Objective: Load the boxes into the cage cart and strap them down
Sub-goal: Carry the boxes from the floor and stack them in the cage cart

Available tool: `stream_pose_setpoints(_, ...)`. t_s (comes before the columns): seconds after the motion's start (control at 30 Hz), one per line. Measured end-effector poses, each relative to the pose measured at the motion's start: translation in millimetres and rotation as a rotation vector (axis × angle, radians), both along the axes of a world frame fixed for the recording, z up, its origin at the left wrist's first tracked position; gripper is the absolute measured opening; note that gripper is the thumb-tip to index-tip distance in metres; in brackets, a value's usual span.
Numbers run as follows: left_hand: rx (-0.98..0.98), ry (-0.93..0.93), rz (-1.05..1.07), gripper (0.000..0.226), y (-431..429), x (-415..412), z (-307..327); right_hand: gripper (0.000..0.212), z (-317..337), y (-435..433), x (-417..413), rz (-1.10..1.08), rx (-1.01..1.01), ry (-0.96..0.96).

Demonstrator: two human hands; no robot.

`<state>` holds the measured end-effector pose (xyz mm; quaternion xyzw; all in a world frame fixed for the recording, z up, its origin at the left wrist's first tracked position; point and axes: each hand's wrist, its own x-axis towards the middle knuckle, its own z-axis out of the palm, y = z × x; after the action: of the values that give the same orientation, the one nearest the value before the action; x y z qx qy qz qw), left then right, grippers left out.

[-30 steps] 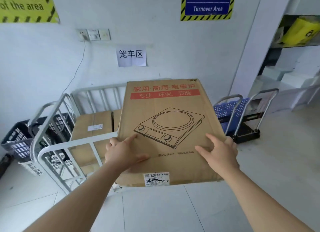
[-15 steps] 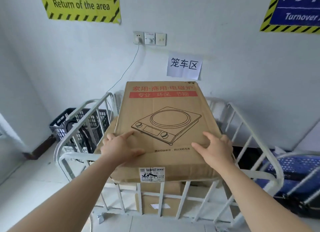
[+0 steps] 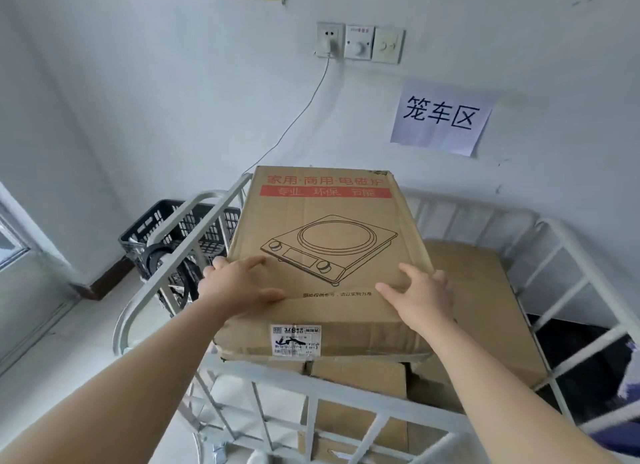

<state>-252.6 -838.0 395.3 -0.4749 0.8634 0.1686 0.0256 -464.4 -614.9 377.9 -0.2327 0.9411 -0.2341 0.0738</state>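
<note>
While the left hand and right hand are clasping the cooker box, fingers wrapping its side edges, it is hanging over the front rail of the cage cart, above the stacked boxes inside. Keeping it level and lowering squarely is probably serving best.

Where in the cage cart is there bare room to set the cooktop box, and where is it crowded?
Free: the bare top of the right-hand carton, bordered by the cooktop box, the back rail and right rail of the cage cart. Crowded: the left side, where the left hand and right hand hold the cooktop box over stacked cartons.
</note>
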Motion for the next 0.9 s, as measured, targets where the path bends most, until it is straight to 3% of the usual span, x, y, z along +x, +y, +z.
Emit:
stream_pose_setpoints(0.37, 0.101, -0.172, -0.107, 0.096, -183, -40, -58, 0.074, -70, -161, -6, -0.124, 0.068, -0.157)
stream_pose_setpoints(0.9, 0.203, -0.363, -0.082, 0.1, -287, -78, -191, 0.073, -203, -260, -24, -0.106, 0.163, -0.367)
